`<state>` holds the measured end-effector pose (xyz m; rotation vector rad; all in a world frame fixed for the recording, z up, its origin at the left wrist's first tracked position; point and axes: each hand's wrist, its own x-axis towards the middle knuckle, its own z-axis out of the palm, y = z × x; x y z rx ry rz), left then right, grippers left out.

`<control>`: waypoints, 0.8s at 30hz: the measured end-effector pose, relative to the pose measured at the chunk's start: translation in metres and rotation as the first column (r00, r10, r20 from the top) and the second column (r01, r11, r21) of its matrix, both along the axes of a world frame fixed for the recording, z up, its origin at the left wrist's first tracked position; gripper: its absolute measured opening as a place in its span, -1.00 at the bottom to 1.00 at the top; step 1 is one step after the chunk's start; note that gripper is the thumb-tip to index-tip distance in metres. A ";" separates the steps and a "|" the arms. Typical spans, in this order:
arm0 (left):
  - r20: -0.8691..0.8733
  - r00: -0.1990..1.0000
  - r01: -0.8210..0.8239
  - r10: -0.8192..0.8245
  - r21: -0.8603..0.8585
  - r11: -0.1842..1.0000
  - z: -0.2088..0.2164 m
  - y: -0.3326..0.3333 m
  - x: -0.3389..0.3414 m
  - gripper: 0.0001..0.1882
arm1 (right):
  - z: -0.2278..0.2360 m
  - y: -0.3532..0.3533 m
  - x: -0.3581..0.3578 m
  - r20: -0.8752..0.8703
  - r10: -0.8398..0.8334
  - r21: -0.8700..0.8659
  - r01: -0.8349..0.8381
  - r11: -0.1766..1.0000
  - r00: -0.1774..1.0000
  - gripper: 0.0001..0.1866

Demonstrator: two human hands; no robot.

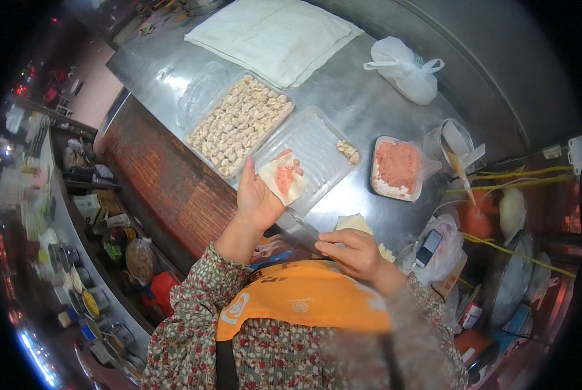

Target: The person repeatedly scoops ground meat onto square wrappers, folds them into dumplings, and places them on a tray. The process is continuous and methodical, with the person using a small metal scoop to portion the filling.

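Note:
On the upturned palm and fingers of my left hand (257, 203) lies a square dough wrapper (269, 170) with a smear of pink minced filling (284, 180) on it. My left thumb points away along the wrapper's side. Closed around the end of a flat metal spatula (296, 225), my right hand (353, 252) is close to my apron. Beside that hand rests a stack of pale wrappers (354, 224), partly covered by it. A box of pink minced filling (395, 168) stands farther right. Beyond my left hand is a shallow clear tray (310, 130) with a few folded dumplings (348, 152) at its right end.
A full tray of folded dumplings (242, 123) adjoins the clear tray. Farther back, a white cloth (271, 36) covers part of the steel table. A tied white plastic bag (404, 70), a clear tub (456, 138) with utensils and a phone (429, 248) are on the right.

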<state>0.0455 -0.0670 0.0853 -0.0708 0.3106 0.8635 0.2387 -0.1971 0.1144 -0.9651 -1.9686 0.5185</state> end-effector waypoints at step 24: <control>-0.861 0.507 0.336 -0.040 0.155 0.929 -0.096 0.074 0.116 -0.54 | -0.041 0.026 0.046 -0.166 -0.587 -0.387 0.495 0.778 0.792 -0.82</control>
